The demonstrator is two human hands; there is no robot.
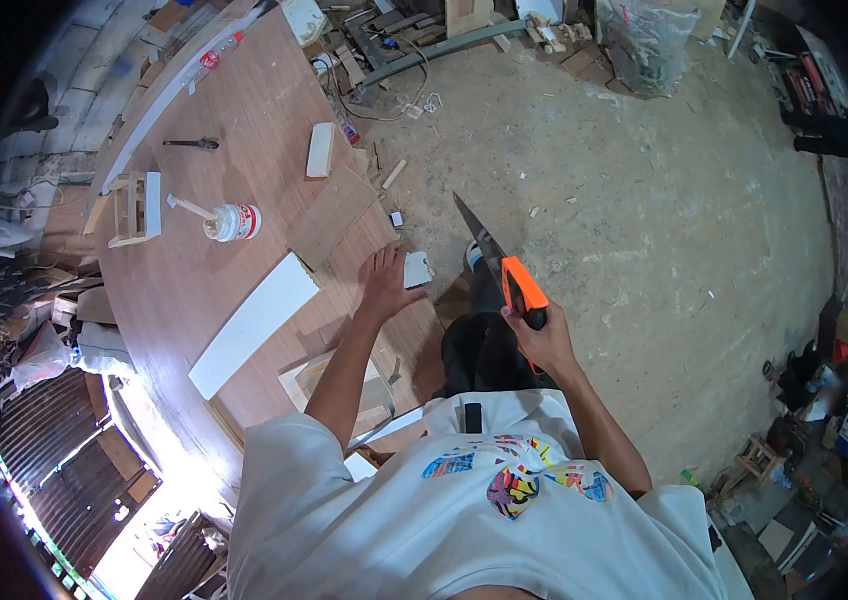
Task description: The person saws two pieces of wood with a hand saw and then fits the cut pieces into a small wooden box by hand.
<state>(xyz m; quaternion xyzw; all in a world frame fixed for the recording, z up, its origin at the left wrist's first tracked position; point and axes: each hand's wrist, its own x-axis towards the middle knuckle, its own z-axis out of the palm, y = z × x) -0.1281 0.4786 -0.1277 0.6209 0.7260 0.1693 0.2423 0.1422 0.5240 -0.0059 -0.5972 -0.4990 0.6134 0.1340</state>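
Observation:
My right hand (541,339) is closed around the orange and black handle of a handsaw (489,245). The blade points up and away over the floor, apart from the table. My left hand (385,283) lies with fingers stretched near the table's right edge. Between its forefinger and thumb is a small white board piece (417,269) with a rough end, touching or nearly touching the hand. A long white board (254,325) lies on the table left of that hand, and a brown flat panel (334,217) lies beyond it.
On the wooden table (234,120) stand a white tub (233,222) with a brush and a small wooden frame (135,209). A white block (320,150) lies near the far right edge. Scrap wood (374,50) and a plastic sack (648,45) are on the floor beyond.

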